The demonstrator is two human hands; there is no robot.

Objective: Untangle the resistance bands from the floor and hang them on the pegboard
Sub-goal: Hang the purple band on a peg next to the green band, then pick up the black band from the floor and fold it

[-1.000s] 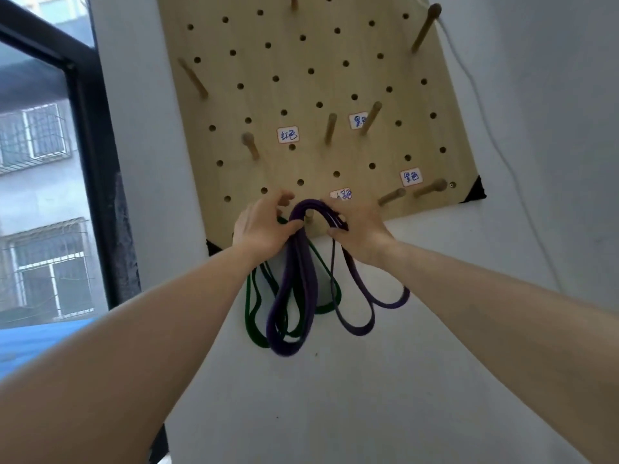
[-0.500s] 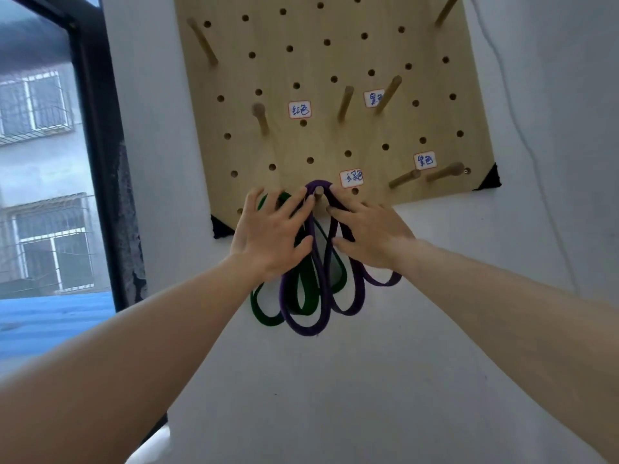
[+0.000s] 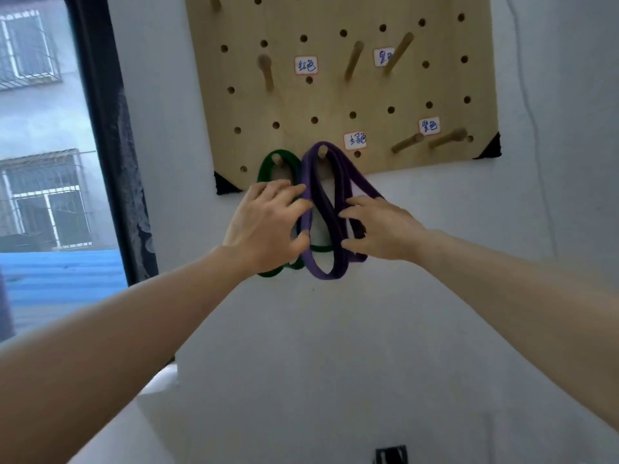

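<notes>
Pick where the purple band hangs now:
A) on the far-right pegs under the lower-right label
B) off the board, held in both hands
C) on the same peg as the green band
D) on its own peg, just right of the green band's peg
D: the purple band loops over its own peg, just right of the neighbouring peg that carries the green band.

Wooden pegboard on wall; green band, purple band hang on neighbouring pegs
</notes>
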